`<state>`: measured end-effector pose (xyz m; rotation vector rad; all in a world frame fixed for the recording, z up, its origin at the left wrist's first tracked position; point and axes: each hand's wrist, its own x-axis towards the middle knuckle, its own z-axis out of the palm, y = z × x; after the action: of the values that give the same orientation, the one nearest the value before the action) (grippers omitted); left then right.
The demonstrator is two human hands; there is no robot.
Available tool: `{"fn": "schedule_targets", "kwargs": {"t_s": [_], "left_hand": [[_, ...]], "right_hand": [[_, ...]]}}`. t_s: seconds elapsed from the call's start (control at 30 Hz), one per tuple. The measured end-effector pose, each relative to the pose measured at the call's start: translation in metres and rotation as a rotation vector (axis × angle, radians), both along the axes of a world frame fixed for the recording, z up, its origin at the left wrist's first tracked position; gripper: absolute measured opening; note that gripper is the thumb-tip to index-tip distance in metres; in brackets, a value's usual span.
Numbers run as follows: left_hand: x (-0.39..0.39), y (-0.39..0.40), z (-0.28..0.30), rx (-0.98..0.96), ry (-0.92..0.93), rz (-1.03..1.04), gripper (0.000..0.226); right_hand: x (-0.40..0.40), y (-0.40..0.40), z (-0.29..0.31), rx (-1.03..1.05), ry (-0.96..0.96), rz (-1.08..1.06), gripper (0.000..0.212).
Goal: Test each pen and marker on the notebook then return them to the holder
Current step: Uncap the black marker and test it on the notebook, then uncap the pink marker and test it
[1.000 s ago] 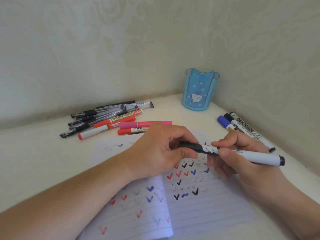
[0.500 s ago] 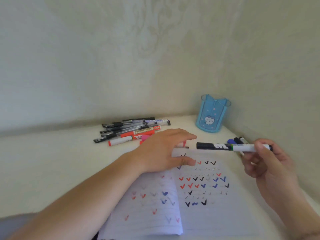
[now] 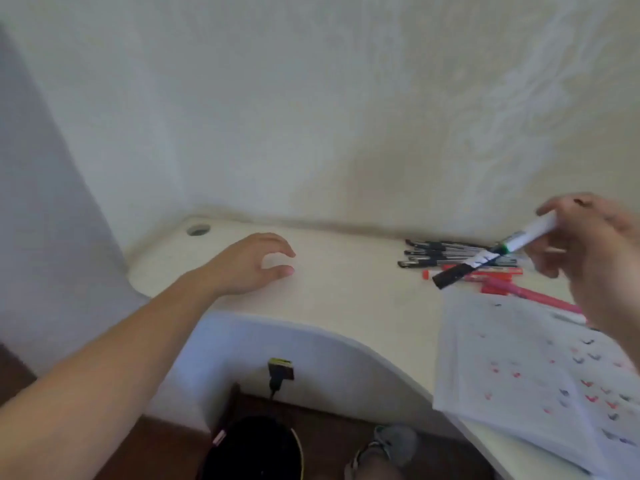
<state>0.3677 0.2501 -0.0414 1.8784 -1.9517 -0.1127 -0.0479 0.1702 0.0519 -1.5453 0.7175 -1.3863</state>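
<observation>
My right hand (image 3: 595, 258) holds a white marker with a black cap (image 3: 491, 256) in the air, cap end pointing down-left over the pile of pens. That pile (image 3: 457, 259) lies on the desk: several black gel pens, red markers and a pink one (image 3: 540, 297). The open notebook (image 3: 540, 368), covered in red, blue and black tick marks, hangs partly over the desk's front edge at the right. My left hand (image 3: 254, 266) hovers with loosely curled fingers over bare desk at the left, holding nothing. The pen holder is out of view.
The cream desk (image 3: 346, 292) has a curved front edge and a round cable hole (image 3: 198, 230) at its back left corner. Below the desk are a dark round bin (image 3: 252, 448), a wall plug (image 3: 280, 370) and a foot in a sandal (image 3: 384, 448).
The view has swung far left, so the blue holder has left the frame. My left hand moved from the notebook to the bare left part of the desk. My right hand still holds the marker.
</observation>
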Motion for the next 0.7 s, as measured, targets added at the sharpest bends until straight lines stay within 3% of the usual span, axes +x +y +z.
{"fn": "schedule_targets", "kwargs": {"t_s": [0.2,0.33,0.43,0.57,0.7], "left_hand": [[0.061,0.062,-0.018,0.012,0.166,0.255,0.03],[0.074,0.077,-0.017,-0.016,0.335,0.297,0.021],[0.077,0.075,-0.014,-0.04,0.365,0.291,0.018],[0.069,0.063,-0.008,-0.051,0.3,0.272,0.015],[0.034,0.037,0.005,-0.101,0.26,0.178,0.016]], "right_hand": [[0.142,0.031,-0.01,-0.078,0.36,0.39,0.015],[0.187,0.054,-0.02,-0.169,0.696,0.545,0.008],[0.193,0.059,-0.031,-0.283,0.914,0.54,0.017],[0.174,0.051,-0.019,-0.278,0.743,0.434,0.01],[0.105,0.028,0.014,-0.194,0.243,0.19,0.013]]}}
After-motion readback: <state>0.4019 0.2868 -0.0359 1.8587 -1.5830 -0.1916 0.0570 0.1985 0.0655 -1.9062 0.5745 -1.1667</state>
